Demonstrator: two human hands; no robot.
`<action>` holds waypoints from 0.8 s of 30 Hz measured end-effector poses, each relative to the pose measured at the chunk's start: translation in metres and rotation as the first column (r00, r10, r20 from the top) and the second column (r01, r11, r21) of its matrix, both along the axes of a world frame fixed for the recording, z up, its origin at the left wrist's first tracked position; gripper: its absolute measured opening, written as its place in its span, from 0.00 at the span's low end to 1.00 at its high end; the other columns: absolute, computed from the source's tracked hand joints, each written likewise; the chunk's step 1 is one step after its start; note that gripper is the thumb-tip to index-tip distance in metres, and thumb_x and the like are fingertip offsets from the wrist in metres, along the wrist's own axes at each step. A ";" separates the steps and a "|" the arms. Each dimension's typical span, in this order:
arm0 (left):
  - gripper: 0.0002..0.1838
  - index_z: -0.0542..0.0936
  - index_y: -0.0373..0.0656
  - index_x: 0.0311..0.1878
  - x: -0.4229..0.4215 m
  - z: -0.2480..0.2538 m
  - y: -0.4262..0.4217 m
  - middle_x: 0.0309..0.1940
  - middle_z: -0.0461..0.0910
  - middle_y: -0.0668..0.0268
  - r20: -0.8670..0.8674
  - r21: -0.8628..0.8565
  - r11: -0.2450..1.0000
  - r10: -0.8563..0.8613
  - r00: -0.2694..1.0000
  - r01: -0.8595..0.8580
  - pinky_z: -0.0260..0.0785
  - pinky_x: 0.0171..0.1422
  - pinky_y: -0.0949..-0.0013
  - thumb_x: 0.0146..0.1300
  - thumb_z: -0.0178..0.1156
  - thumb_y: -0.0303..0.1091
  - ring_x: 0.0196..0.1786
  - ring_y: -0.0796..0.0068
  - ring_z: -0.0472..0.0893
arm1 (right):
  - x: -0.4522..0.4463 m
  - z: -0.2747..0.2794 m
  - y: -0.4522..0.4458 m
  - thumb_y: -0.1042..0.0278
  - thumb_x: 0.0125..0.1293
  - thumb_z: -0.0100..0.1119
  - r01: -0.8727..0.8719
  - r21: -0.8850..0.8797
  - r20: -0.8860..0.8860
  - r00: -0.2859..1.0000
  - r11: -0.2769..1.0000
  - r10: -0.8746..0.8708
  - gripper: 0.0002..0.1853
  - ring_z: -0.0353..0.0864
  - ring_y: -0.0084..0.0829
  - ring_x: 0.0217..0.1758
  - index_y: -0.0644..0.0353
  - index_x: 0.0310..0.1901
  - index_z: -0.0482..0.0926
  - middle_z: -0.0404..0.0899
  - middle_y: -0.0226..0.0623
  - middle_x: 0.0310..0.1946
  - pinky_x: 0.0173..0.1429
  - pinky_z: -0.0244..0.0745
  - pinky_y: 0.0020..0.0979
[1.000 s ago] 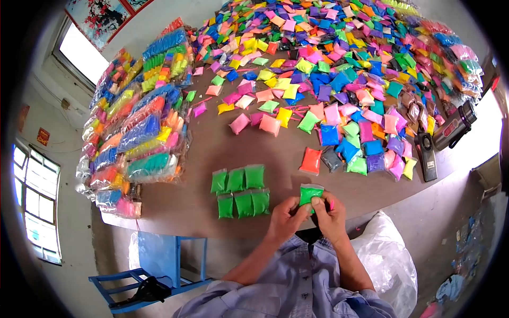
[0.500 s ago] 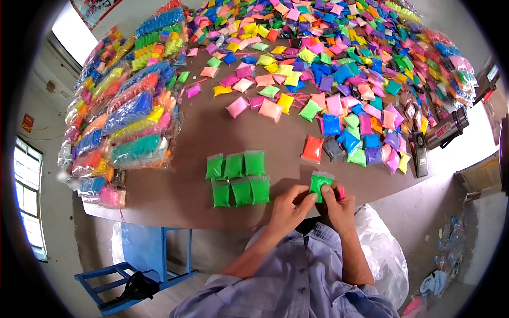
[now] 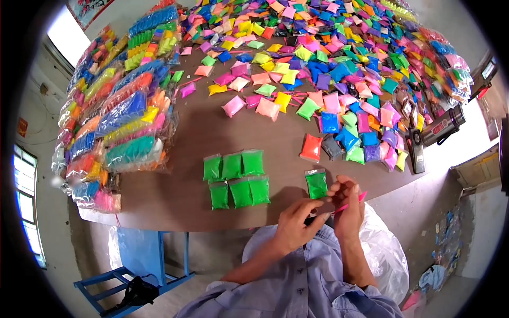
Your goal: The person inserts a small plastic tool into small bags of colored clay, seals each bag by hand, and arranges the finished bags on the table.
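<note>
Six bright-green, squarish clear-plastic packets [image 3: 242,192]: out to your left, two rows of three, sitting close together on the brown tabletop [image 3: 286,143].
Lone packet: and there it was, one more bright-green clear-plastic packet [image 3: 317,185], lying on the tabletop right ahead of your fingers, its clear strip at the far end, well apart from the six.
Left hand [image 3: 298,225]: thumb and fingers parted, nothing visible in its hold, fingertips close to the packet's near edge; touching or not, you couldn't tell from here.
Right hand [image 3: 349,209]: fingers loosely curled around a thin bright-pink stick [image 3: 362,197], fingertips just beside the packet's right edge.
Neighbours: a shiny red packet [image 3: 311,148] and a dark-grey packet [image 3: 332,148], side by side beyond the lone one.
Step at the table edge: by the look of it, you were handling that single packet, with no clear grip on it.
Next move: any pick-up seemed to call for a light left-hand pinch, pink stick clear of the film.
</note>
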State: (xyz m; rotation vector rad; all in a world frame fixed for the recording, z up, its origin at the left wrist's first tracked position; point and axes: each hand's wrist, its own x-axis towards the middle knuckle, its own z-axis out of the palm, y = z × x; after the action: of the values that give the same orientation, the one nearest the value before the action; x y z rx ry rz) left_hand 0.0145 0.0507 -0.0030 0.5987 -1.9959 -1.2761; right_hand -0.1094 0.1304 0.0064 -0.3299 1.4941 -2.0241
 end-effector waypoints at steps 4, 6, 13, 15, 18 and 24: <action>0.13 0.83 0.41 0.50 0.000 -0.010 0.006 0.44 0.86 0.57 -0.036 -0.116 0.991 -0.078 0.996 0.073 0.81 0.44 0.58 0.62 0.70 0.26 0.42 0.54 0.87 | 0.023 -0.005 -0.004 0.50 0.87 0.38 -0.105 -0.058 -0.075 0.992 0.993 0.100 0.25 0.78 0.26 0.55 0.63 0.64 0.76 0.81 0.36 0.54 0.60 0.74 0.30; 0.12 0.82 0.41 0.50 0.002 -0.015 0.007 0.45 0.86 0.57 -0.005 -0.128 0.983 -0.136 0.991 0.134 0.82 0.44 0.56 0.64 0.67 0.26 0.43 0.51 0.87 | 0.027 -0.004 -0.002 0.51 0.87 0.40 -0.155 -0.096 -0.084 0.986 0.983 0.147 0.24 0.76 0.25 0.59 0.63 0.65 0.76 0.80 0.37 0.57 0.63 0.72 0.30; 0.10 0.84 0.38 0.49 0.007 -0.006 0.002 0.34 0.87 0.56 0.126 -0.117 0.989 -0.072 0.989 0.087 0.80 0.39 0.60 0.66 0.65 0.24 0.33 0.54 0.88 | 0.023 -0.018 0.016 0.64 0.79 0.57 -0.110 -0.018 -0.319 0.943 0.994 0.099 0.19 0.78 0.26 0.54 0.61 0.66 0.76 0.81 0.36 0.56 0.57 0.75 0.31; 0.12 0.84 0.38 0.54 0.008 -0.014 -0.004 0.34 0.88 0.56 0.115 -0.001 0.996 0.094 0.989 -0.094 0.79 0.37 0.62 0.68 0.64 0.25 0.32 0.65 0.88 | 0.010 -0.018 0.015 0.71 0.69 0.66 0.078 0.125 -0.659 0.752 0.989 0.024 0.19 0.81 0.33 0.50 0.62 0.60 0.80 0.81 0.40 0.53 0.54 0.77 0.34; 0.12 0.84 0.37 0.55 0.011 -0.006 -0.016 0.30 0.85 0.61 0.145 -0.045 0.993 0.119 0.982 -0.113 0.74 0.34 0.69 0.70 0.64 0.26 0.30 0.81 0.82 | 0.003 -0.027 0.012 0.75 0.58 0.73 0.161 0.222 -0.846 0.522 0.962 0.108 0.16 0.81 0.46 0.52 0.60 0.49 0.85 0.81 0.44 0.51 0.56 0.75 0.40; 0.08 0.85 0.36 0.49 0.010 -0.015 -0.022 0.26 0.81 0.69 0.147 0.031 0.988 0.143 0.979 -0.149 0.69 0.32 0.75 0.72 0.65 0.29 0.28 0.87 0.74 | -0.004 -0.023 0.006 0.68 0.54 0.77 0.168 0.297 -0.915 0.332 0.940 0.230 0.20 0.80 0.44 0.57 0.56 0.50 0.86 0.80 0.40 0.54 0.58 0.72 0.42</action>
State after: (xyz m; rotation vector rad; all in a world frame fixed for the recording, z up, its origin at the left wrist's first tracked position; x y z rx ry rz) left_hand 0.0243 0.0291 -0.0184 0.8633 -2.0041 -1.2175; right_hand -0.1138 0.1366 -0.0170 -1.6197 2.4338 -1.4074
